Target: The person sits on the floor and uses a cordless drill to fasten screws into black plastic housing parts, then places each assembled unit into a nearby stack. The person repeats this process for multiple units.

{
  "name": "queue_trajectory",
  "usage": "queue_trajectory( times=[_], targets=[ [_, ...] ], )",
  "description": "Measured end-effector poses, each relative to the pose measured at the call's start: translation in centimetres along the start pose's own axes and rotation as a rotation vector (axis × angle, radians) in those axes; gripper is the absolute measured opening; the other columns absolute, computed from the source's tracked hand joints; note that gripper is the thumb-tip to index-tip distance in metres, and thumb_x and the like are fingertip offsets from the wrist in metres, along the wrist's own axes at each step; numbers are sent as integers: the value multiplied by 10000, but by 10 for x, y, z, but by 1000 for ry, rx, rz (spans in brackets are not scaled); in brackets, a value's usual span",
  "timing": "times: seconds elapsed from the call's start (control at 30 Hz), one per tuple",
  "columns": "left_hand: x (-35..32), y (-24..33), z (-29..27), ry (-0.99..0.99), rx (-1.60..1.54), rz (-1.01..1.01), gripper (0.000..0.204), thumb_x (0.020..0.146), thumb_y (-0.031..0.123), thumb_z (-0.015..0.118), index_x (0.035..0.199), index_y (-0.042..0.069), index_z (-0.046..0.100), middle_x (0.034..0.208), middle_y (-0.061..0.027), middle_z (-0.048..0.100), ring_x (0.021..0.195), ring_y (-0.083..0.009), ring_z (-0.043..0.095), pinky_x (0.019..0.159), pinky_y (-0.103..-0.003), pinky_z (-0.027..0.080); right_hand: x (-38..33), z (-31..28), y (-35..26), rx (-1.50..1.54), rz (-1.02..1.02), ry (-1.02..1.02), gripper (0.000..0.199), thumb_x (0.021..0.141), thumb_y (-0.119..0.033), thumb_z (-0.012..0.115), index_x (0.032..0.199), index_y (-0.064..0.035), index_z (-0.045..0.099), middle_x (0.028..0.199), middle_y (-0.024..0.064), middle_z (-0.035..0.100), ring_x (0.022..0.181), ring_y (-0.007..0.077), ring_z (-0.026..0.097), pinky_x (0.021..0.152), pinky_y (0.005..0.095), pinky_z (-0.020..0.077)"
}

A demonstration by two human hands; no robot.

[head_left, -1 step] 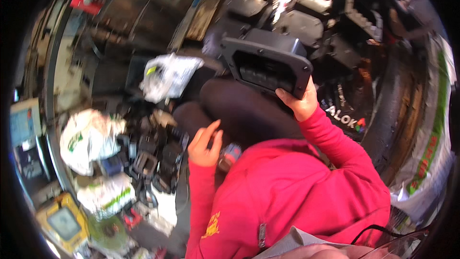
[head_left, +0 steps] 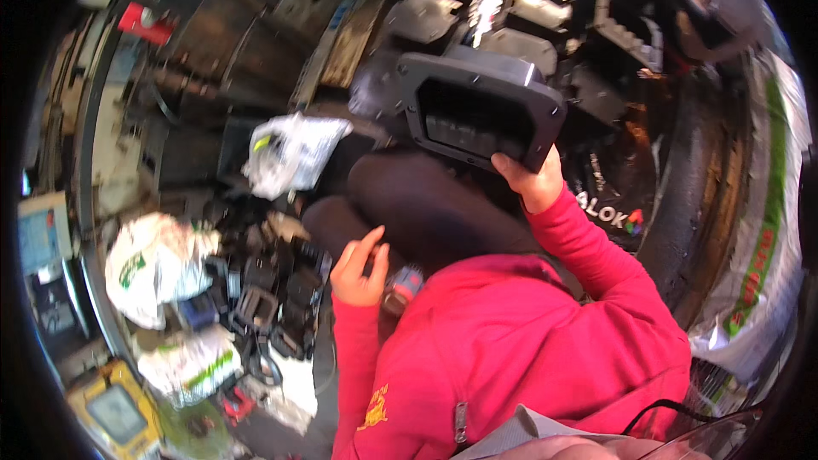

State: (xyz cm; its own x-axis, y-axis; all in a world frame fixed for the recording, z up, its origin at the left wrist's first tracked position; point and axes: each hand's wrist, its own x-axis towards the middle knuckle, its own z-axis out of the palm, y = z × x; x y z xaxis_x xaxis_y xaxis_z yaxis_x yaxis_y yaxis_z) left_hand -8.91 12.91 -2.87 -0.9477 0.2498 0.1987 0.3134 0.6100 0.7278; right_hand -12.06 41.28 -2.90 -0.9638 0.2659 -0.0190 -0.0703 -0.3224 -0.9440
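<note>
A dark grey, box-like housing [head_left: 486, 77] with a wide flange and small screws or holes along its rim is held up above my knees. Its open cavity faces me, with a ribbed or toothed row inside. My right hand [head_left: 538, 183] grips its near right corner, thumb on the flange and the other fingers hidden behind. Over my lap's left side, my left hand [head_left: 358, 277] is raised with index finger and thumb apart, and I see nothing in it. Past the housing lie several grey metal plates [head_left: 426, 17] with notched or cut edges.
Left of my knees lies a white plastic bag [head_left: 294, 153]; farther left is another bag [head_left: 153, 260] beside a heap of black parts [head_left: 256, 307]. A yellow-framed device [head_left: 115, 409] stands at lower left. A white sack with a green stripe [head_left: 758, 247] runs along the right.
The housing has shifted slightly to the right and tilted a little in my right hand. My left hand sits slightly lower in the picture, as do my knees, with the whole view shifting.
</note>
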Motion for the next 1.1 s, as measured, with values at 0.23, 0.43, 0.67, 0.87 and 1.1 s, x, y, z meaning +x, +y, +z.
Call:
queue_trajectory(
  times=[0.23,0.43,0.67,0.87,1.1],
  targets=[
    [19,0,-2,-141,-898,-343,744,822,206,710,1443,61,327,1264,-117,511,1082,-202,558,824,-283,494,-9,8,-9,368,542,-337,326,796,-208,707,1052,-52,583,769,-11,563,491,42,398,418,209,268],
    [-1,10,-60,102,-753,-362,779,784,352,673,1389,-30,364,1265,-116,507,1124,-191,514,956,-314,404,-40,92,30,589,824,-783,503,831,-211,669,1260,4,517,1121,108,630,888,138,593,698,265,449],
    [-56,19,-129,436,-844,-546,608,882,440,527,1246,-46,502,1144,-177,607,994,-274,621,845,-384,514,-57,153,23,345,1099,-1306,467,885,-219,655,1283,-38,490,1066,57,612,876,109,585,635,211,411],
    [-95,23,-165,521,-1063,-563,613,899,428,499,1313,-23,465,1212,-208,586,1031,-327,615,876,-442,511,-78,174,14,603,1117,-1522,598,882,-245,673,1337,-9,365,1067,89,597,889,137,605,766,265,469],
    [-92,20,-149,522,-1439,-529,579,893,371,550,1300,-33,470,1171,-204,614,1000,-310,642,851,-426,538,-84,166,26,596,1149,-1572,694,849,-234,716,1354,10,307,1031,114,627,898,151,611,819,291,476]
  ],
)
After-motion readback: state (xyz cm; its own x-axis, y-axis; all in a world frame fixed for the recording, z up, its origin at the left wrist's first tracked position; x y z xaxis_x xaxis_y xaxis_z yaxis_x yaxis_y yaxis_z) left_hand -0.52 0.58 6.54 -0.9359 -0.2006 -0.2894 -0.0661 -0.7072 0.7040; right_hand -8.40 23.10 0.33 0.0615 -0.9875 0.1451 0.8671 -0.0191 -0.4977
